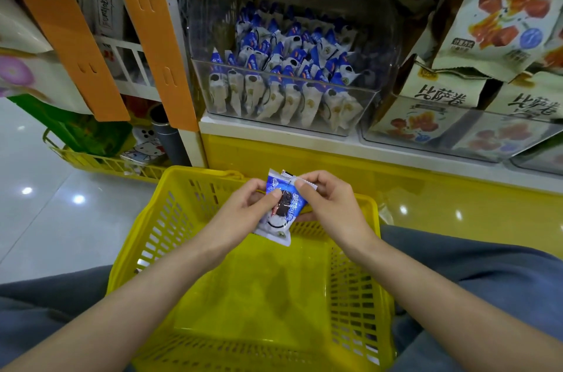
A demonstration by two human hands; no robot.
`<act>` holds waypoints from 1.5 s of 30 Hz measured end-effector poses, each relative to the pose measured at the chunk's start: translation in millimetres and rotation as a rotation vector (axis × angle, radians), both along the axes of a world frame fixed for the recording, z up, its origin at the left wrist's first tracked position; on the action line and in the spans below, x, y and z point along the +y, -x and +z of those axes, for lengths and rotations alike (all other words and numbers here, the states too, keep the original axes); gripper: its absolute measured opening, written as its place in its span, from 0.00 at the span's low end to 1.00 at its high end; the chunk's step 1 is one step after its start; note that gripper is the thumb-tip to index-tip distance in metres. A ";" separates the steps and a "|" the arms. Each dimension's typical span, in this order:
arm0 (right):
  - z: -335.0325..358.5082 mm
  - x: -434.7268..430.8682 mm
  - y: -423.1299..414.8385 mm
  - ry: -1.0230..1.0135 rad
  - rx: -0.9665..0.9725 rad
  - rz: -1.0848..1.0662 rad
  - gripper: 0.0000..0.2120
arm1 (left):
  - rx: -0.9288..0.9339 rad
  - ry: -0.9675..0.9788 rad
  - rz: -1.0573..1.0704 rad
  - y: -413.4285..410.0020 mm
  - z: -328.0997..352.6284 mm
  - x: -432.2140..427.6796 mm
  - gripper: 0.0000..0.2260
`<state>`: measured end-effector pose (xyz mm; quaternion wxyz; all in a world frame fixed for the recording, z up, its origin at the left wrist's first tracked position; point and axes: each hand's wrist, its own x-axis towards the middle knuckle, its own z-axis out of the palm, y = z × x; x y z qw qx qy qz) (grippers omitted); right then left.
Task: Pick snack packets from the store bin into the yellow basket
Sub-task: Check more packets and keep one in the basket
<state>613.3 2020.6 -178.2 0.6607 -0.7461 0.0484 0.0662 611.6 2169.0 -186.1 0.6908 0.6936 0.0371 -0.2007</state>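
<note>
1. Snack packet: blue-white, up over yellow basket, not in it.
2. Your left hand & right hand both pinch it.
3. Store bin w/ more sits behind.

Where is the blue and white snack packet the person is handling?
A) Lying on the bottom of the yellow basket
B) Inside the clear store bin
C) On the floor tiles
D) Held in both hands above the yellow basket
D: the left hand and the right hand both pinch the snack packet, which hangs over the open yellow basket without touching its bottom.
</note>
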 end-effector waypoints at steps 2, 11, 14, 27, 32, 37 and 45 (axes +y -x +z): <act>-9.7 -7.9 5.6 -0.034 0.047 -0.022 0.05 | 0.032 0.002 -0.062 4.3 -7.9 -4.5 0.09; -96.2 -101.9 22.6 0.963 -0.006 -0.159 0.21 | 0.106 -0.175 -0.095 17.1 -85.1 -27.2 0.14; -123.4 -119.3 34.0 0.799 0.115 -0.170 0.23 | 0.169 -0.277 -0.082 19.0 -129.3 -35.9 0.16; -143.9 -125.0 38.2 0.606 0.028 -0.360 0.19 | 0.351 -0.627 -0.045 40.5 -275.0 -60.4 0.14; -139.8 -122.7 39.0 0.632 0.057 -0.369 0.19 | 0.346 -0.717 -0.174 48.4 -283.9 -62.7 0.17; -137.3 -120.8 38.8 0.691 0.020 -0.365 0.19 | 0.269 -0.798 -0.271 33.7 -265.7 -53.5 0.17; -120.8 -116.5 42.6 0.855 -0.074 -0.235 0.17 | -0.085 -0.906 -0.411 -8.3 -159.8 -17.7 0.15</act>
